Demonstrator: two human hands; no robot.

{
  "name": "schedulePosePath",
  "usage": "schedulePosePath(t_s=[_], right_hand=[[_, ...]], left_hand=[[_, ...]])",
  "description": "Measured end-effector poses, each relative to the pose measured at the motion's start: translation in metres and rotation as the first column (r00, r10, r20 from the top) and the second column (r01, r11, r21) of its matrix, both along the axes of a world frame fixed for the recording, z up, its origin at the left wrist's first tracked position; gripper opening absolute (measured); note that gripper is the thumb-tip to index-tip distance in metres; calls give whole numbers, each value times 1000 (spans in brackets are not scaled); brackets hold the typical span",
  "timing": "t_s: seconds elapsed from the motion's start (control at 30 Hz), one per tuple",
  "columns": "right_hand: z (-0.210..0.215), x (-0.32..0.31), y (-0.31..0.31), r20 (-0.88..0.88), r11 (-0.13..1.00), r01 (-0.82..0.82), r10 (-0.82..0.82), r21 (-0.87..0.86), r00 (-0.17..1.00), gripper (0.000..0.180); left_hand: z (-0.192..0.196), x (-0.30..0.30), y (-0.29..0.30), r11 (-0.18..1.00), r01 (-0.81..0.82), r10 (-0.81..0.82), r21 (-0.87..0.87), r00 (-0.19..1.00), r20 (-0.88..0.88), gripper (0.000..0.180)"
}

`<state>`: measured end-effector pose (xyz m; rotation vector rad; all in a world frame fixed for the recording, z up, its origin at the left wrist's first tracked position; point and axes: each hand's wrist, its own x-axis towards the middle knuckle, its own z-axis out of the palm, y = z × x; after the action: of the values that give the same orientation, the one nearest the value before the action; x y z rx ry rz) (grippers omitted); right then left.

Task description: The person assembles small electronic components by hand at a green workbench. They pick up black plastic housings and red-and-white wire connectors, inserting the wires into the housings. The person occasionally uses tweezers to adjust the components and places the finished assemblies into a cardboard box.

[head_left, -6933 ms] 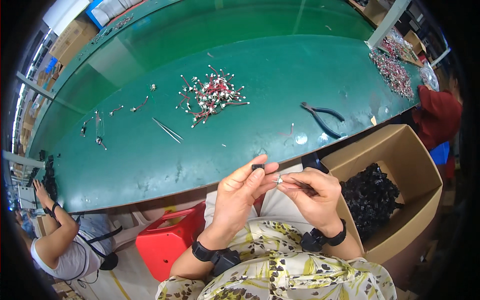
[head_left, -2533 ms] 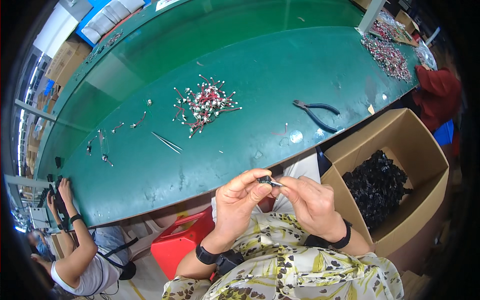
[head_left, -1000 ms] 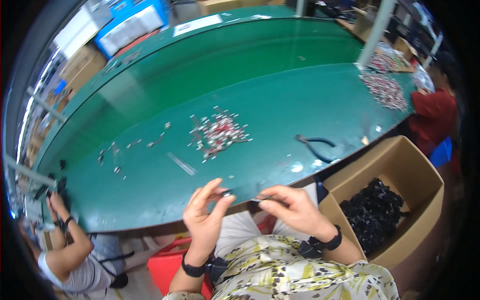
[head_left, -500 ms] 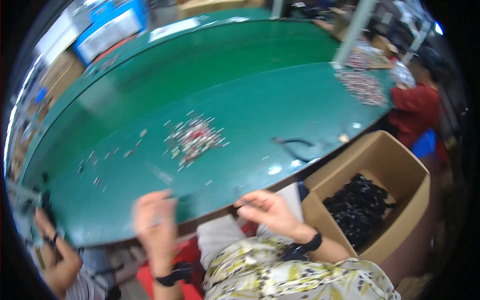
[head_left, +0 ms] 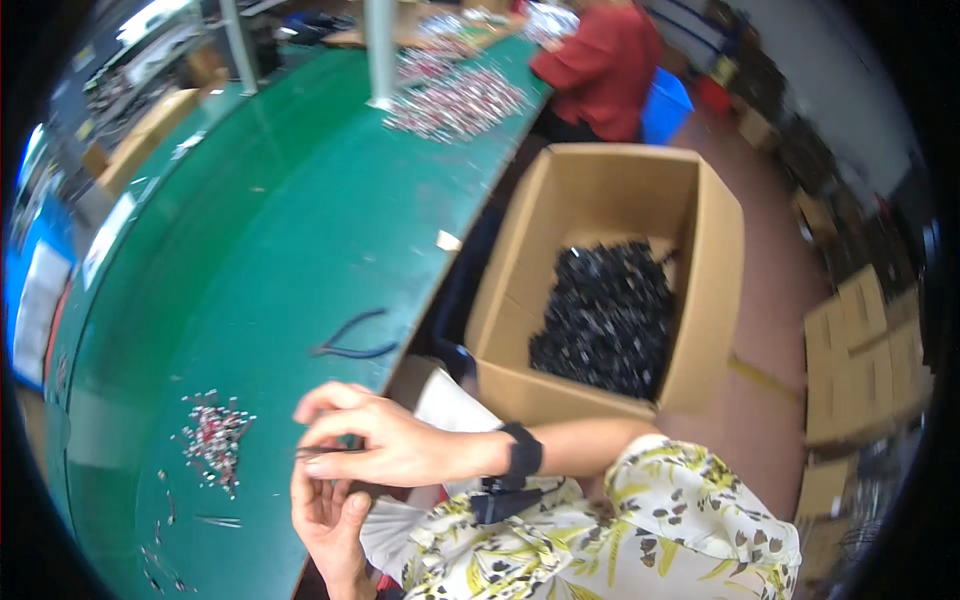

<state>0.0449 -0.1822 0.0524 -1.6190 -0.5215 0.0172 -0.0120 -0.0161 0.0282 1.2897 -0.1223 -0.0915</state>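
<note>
My right hand [head_left: 400,440] is over the table's near edge, palm down. Thumb and fingers pinch a thin dark piece [head_left: 325,452], too blurred to name. Just below is my left hand [head_left: 330,525], palm up, thumb apart from the fingers; its fingertips are partly hidden behind the right hand, and nothing shows in it. Beyond the hands lie blue-handled pliers [head_left: 362,352] on the green table [head_left: 300,250]. A pile of small silver, white and red parts [head_left: 215,440] is to the left, near a thin metal strip [head_left: 218,521].
An open cardboard box [head_left: 725,240] holding many small black parts [head_left: 610,315] stands right of the table. A larger heap of small parts [head_left: 455,103] lies by a post [head_left: 380,50]. A person in a red top [head_left: 605,70] is at the far end. Stacked cartons [head_left: 860,350] line the right.
The view has turned right, bringing the box toward the middle. My hands, apart before, have come together, the right above the left. The right still pinches something thin and dark.
</note>
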Motion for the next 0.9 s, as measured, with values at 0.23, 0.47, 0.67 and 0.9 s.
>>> schedulePosePath(t_s=[0.23, 0.47, 0.67, 0.9], right_hand=[[-5, 19, -44, -80, 969, -225, 217, -103, 973, 40], [-63, 121, -297, -162, 704, 160, -367, -691, 916, 49], [-197, 76, -399, -461, 506, -82, -691, -858, 556, 76], [-347, 3, -421, -421, 397, -146, -883, -906, 208, 110]], left_hand=[[-13, 30, -25, 997, -70, 61, -42, 981, -183, 32], [-30, 65, 16, 890, -266, 262, 371, 963, 61, 29], [-45, 72, 2, 756, -440, 456, 485, 885, 93, 26], [-28, 78, -16, 626, -463, 533, 627, 842, 90, 17]])
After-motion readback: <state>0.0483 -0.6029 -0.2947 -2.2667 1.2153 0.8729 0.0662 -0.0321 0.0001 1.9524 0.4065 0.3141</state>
